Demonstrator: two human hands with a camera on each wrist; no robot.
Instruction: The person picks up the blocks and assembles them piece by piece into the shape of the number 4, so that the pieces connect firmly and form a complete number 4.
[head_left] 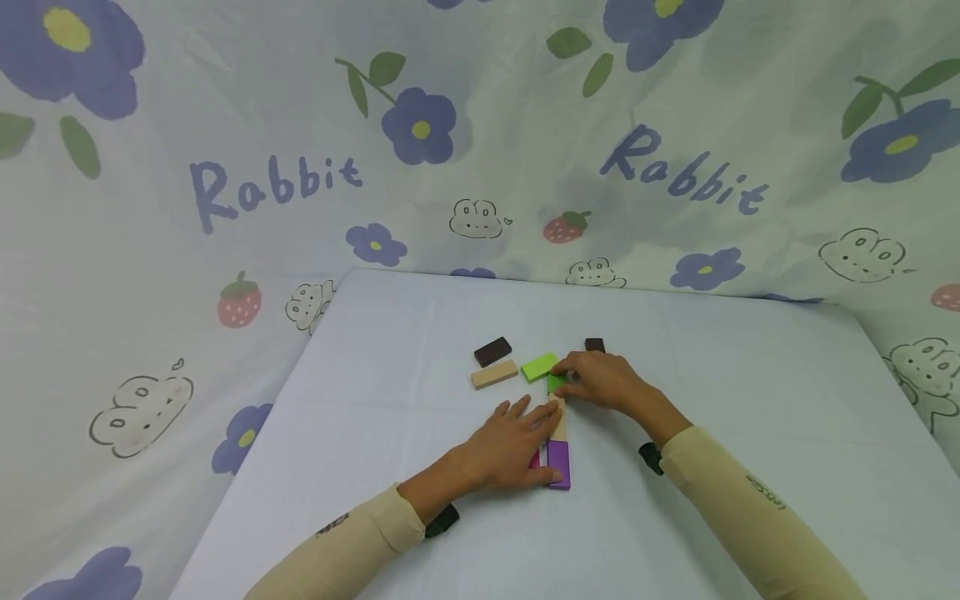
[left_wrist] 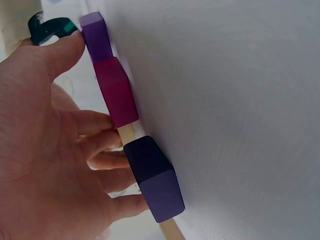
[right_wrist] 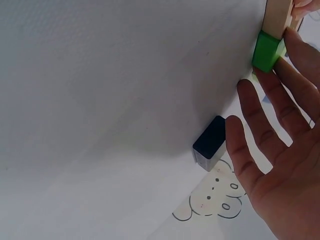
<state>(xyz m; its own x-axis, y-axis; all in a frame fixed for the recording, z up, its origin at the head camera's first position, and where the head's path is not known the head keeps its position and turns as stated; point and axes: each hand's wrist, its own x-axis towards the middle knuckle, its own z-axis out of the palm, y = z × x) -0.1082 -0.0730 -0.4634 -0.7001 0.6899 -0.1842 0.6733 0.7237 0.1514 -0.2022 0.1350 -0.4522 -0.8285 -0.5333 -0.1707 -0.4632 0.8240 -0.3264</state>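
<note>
My left hand lies over a line of blocks, fingers spread, with the thumb on a purple block and the index fingertip at a plain wooden block. In the left wrist view, a magenta block and a dark blue block lie beside its fingers; in the head view the hand mostly hides them. At the far end of the wooden block, my right hand pinches a green block between thumb and index finger. Its other fingers extend past the block in the right wrist view.
A lime green block lies left of the right fingertips. Farther left are another wooden block and a dark brown block. Behind the right hand sits a dark block. A patterned cloth hangs behind the white tabletop.
</note>
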